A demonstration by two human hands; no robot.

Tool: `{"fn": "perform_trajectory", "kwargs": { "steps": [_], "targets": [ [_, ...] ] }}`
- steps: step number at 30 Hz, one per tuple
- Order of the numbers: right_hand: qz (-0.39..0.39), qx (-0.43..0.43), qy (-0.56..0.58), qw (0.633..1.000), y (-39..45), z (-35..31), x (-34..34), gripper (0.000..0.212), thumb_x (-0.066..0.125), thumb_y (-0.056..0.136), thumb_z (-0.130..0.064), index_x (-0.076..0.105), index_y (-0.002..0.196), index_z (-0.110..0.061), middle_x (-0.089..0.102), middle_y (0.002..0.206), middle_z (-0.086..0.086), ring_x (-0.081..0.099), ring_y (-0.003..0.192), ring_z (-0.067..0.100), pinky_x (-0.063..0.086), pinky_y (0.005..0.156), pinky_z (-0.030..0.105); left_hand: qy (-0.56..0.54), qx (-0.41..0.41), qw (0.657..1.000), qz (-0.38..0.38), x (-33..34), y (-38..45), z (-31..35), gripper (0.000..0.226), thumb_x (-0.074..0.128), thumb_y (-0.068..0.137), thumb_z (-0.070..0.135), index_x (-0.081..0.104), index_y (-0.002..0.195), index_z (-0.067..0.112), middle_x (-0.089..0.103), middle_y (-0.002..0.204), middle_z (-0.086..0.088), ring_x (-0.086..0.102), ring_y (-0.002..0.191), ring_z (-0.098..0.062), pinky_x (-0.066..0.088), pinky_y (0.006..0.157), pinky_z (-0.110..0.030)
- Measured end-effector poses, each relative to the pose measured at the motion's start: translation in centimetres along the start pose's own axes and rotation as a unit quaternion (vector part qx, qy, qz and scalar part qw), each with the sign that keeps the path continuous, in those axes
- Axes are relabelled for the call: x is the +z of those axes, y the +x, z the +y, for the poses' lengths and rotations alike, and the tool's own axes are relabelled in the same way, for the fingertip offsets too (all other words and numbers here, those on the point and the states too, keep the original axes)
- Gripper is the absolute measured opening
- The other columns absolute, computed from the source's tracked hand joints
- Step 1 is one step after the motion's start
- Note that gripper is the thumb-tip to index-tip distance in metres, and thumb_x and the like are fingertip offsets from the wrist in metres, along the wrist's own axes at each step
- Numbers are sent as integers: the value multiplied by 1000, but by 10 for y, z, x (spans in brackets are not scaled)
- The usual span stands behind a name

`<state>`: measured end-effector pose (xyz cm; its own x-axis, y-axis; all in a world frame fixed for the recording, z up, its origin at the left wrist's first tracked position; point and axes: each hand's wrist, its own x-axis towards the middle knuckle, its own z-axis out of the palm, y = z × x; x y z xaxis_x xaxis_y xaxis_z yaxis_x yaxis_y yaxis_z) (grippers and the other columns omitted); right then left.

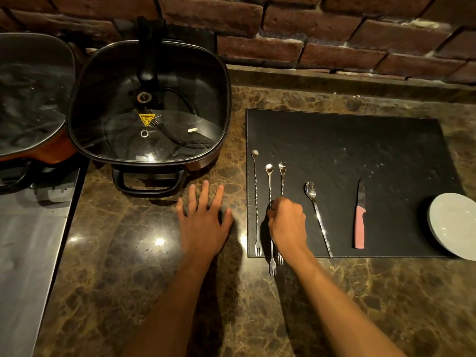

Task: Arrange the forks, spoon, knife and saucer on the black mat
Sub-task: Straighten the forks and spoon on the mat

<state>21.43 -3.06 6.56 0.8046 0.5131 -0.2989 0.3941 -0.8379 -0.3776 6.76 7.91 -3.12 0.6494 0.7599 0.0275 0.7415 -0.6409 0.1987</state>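
A black mat [360,140] lies on the marble counter. Three long twisted-stem forks lie at its left side, tines toward me. The left fork [256,202] rests alone. My right hand [287,222] is closed around the stems of the middle fork [269,186] and the right fork [282,179], whose tines stick out past the mat's front edge. A spoon [315,210] lies to the right of my hand, then a pink-handled knife [359,220]. A white saucer [454,225] overlaps the mat's right edge. My left hand [204,222] lies flat on the counter, fingers spread.
A square electric pan with a glass lid [149,104] stands at the back left, another lidded pan [28,99] beside it. A steel surface [28,243] borders the counter on the left. A brick wall [309,34] runs along the back.
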Motion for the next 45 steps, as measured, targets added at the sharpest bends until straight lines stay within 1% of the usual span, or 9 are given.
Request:
{"fn": "perform_trajectory", "kwargs": {
  "steps": [5,8,11,15,28,34,38,41,45],
  "targets": [
    [0,-9,-9,1000,6,-4,0,15,54,86,-3,52,72,-8,64,85,20,61,84,45,35,58,33,1,4,1000,6,2,0,-1,65,33,99,59,29,159,35,29,168,-6,21,155,-33,15,120,-59],
    [1,-18,-7,1000,13,-7,0,12,52,85,-2,56,74,-5,64,84,20,60,84,45,36,58,33,2,6,1000,7,4,1,-2,64,33,100,59,28,159,35,29,168,-6,21,155,-34,14,119,-59],
    [2,-22,-5,1000,20,-11,-2,11,52,84,1,61,78,-2,65,85,20,62,84,45,41,59,34,4,7,1000,11,6,1,-2,64,32,100,60,28,159,35,29,167,-6,21,155,-34,14,119,-59],
    [2,-21,3,1000,26,-15,-4,15,51,83,3,65,85,-2,66,90,20,62,87,45,52,65,41,5,5,1000,10,7,1,-3,64,31,100,60,28,159,35,29,167,-6,21,155,-34,15,119,-60],
    [16,-24,7,1000,33,-16,-4,15,53,85,1,67,88,-3,67,92,21,64,88,44,53,68,42,7,3,1000,4,4,1,-1,62,30,101,59,30,158,34,31,166,-6,21,154,-34,16,118,-60],
    [14,-28,6,999,37,-14,-2,11,56,88,-4,67,91,-3,66,92,22,64,88,44,51,67,40,4,1,1000,2,3,1,-1,62,30,101,59,30,158,35,31,167,-6,21,155,-34,15,118,-60],
    [30,-31,34,998,37,-10,-5,18,58,93,-18,65,89,-2,66,90,21,64,86,43,52,67,40,-1,-1,1000,-1,2,1,0,62,30,101,59,31,158,35,30,167,-6,21,155,-34,17,118,-61],
    [61,-37,68,995,35,2,-11,15,57,93,-17,64,90,-4,67,85,16,64,81,36,54,71,44,-3,-4,1000,-6,-1,1,1,62,30,101,59,31,158,35,30,167,-6,21,155,-33,17,119,-61],
    [55,-4,49,997,20,21,-12,14,62,90,-17,64,94,-3,68,87,17,65,83,36,54,72,40,-11,-8,1000,-10,-4,0,2,62,32,100,57,32,158,34,31,167,-6,22,155,-34,18,119,-62]
  ]
}}
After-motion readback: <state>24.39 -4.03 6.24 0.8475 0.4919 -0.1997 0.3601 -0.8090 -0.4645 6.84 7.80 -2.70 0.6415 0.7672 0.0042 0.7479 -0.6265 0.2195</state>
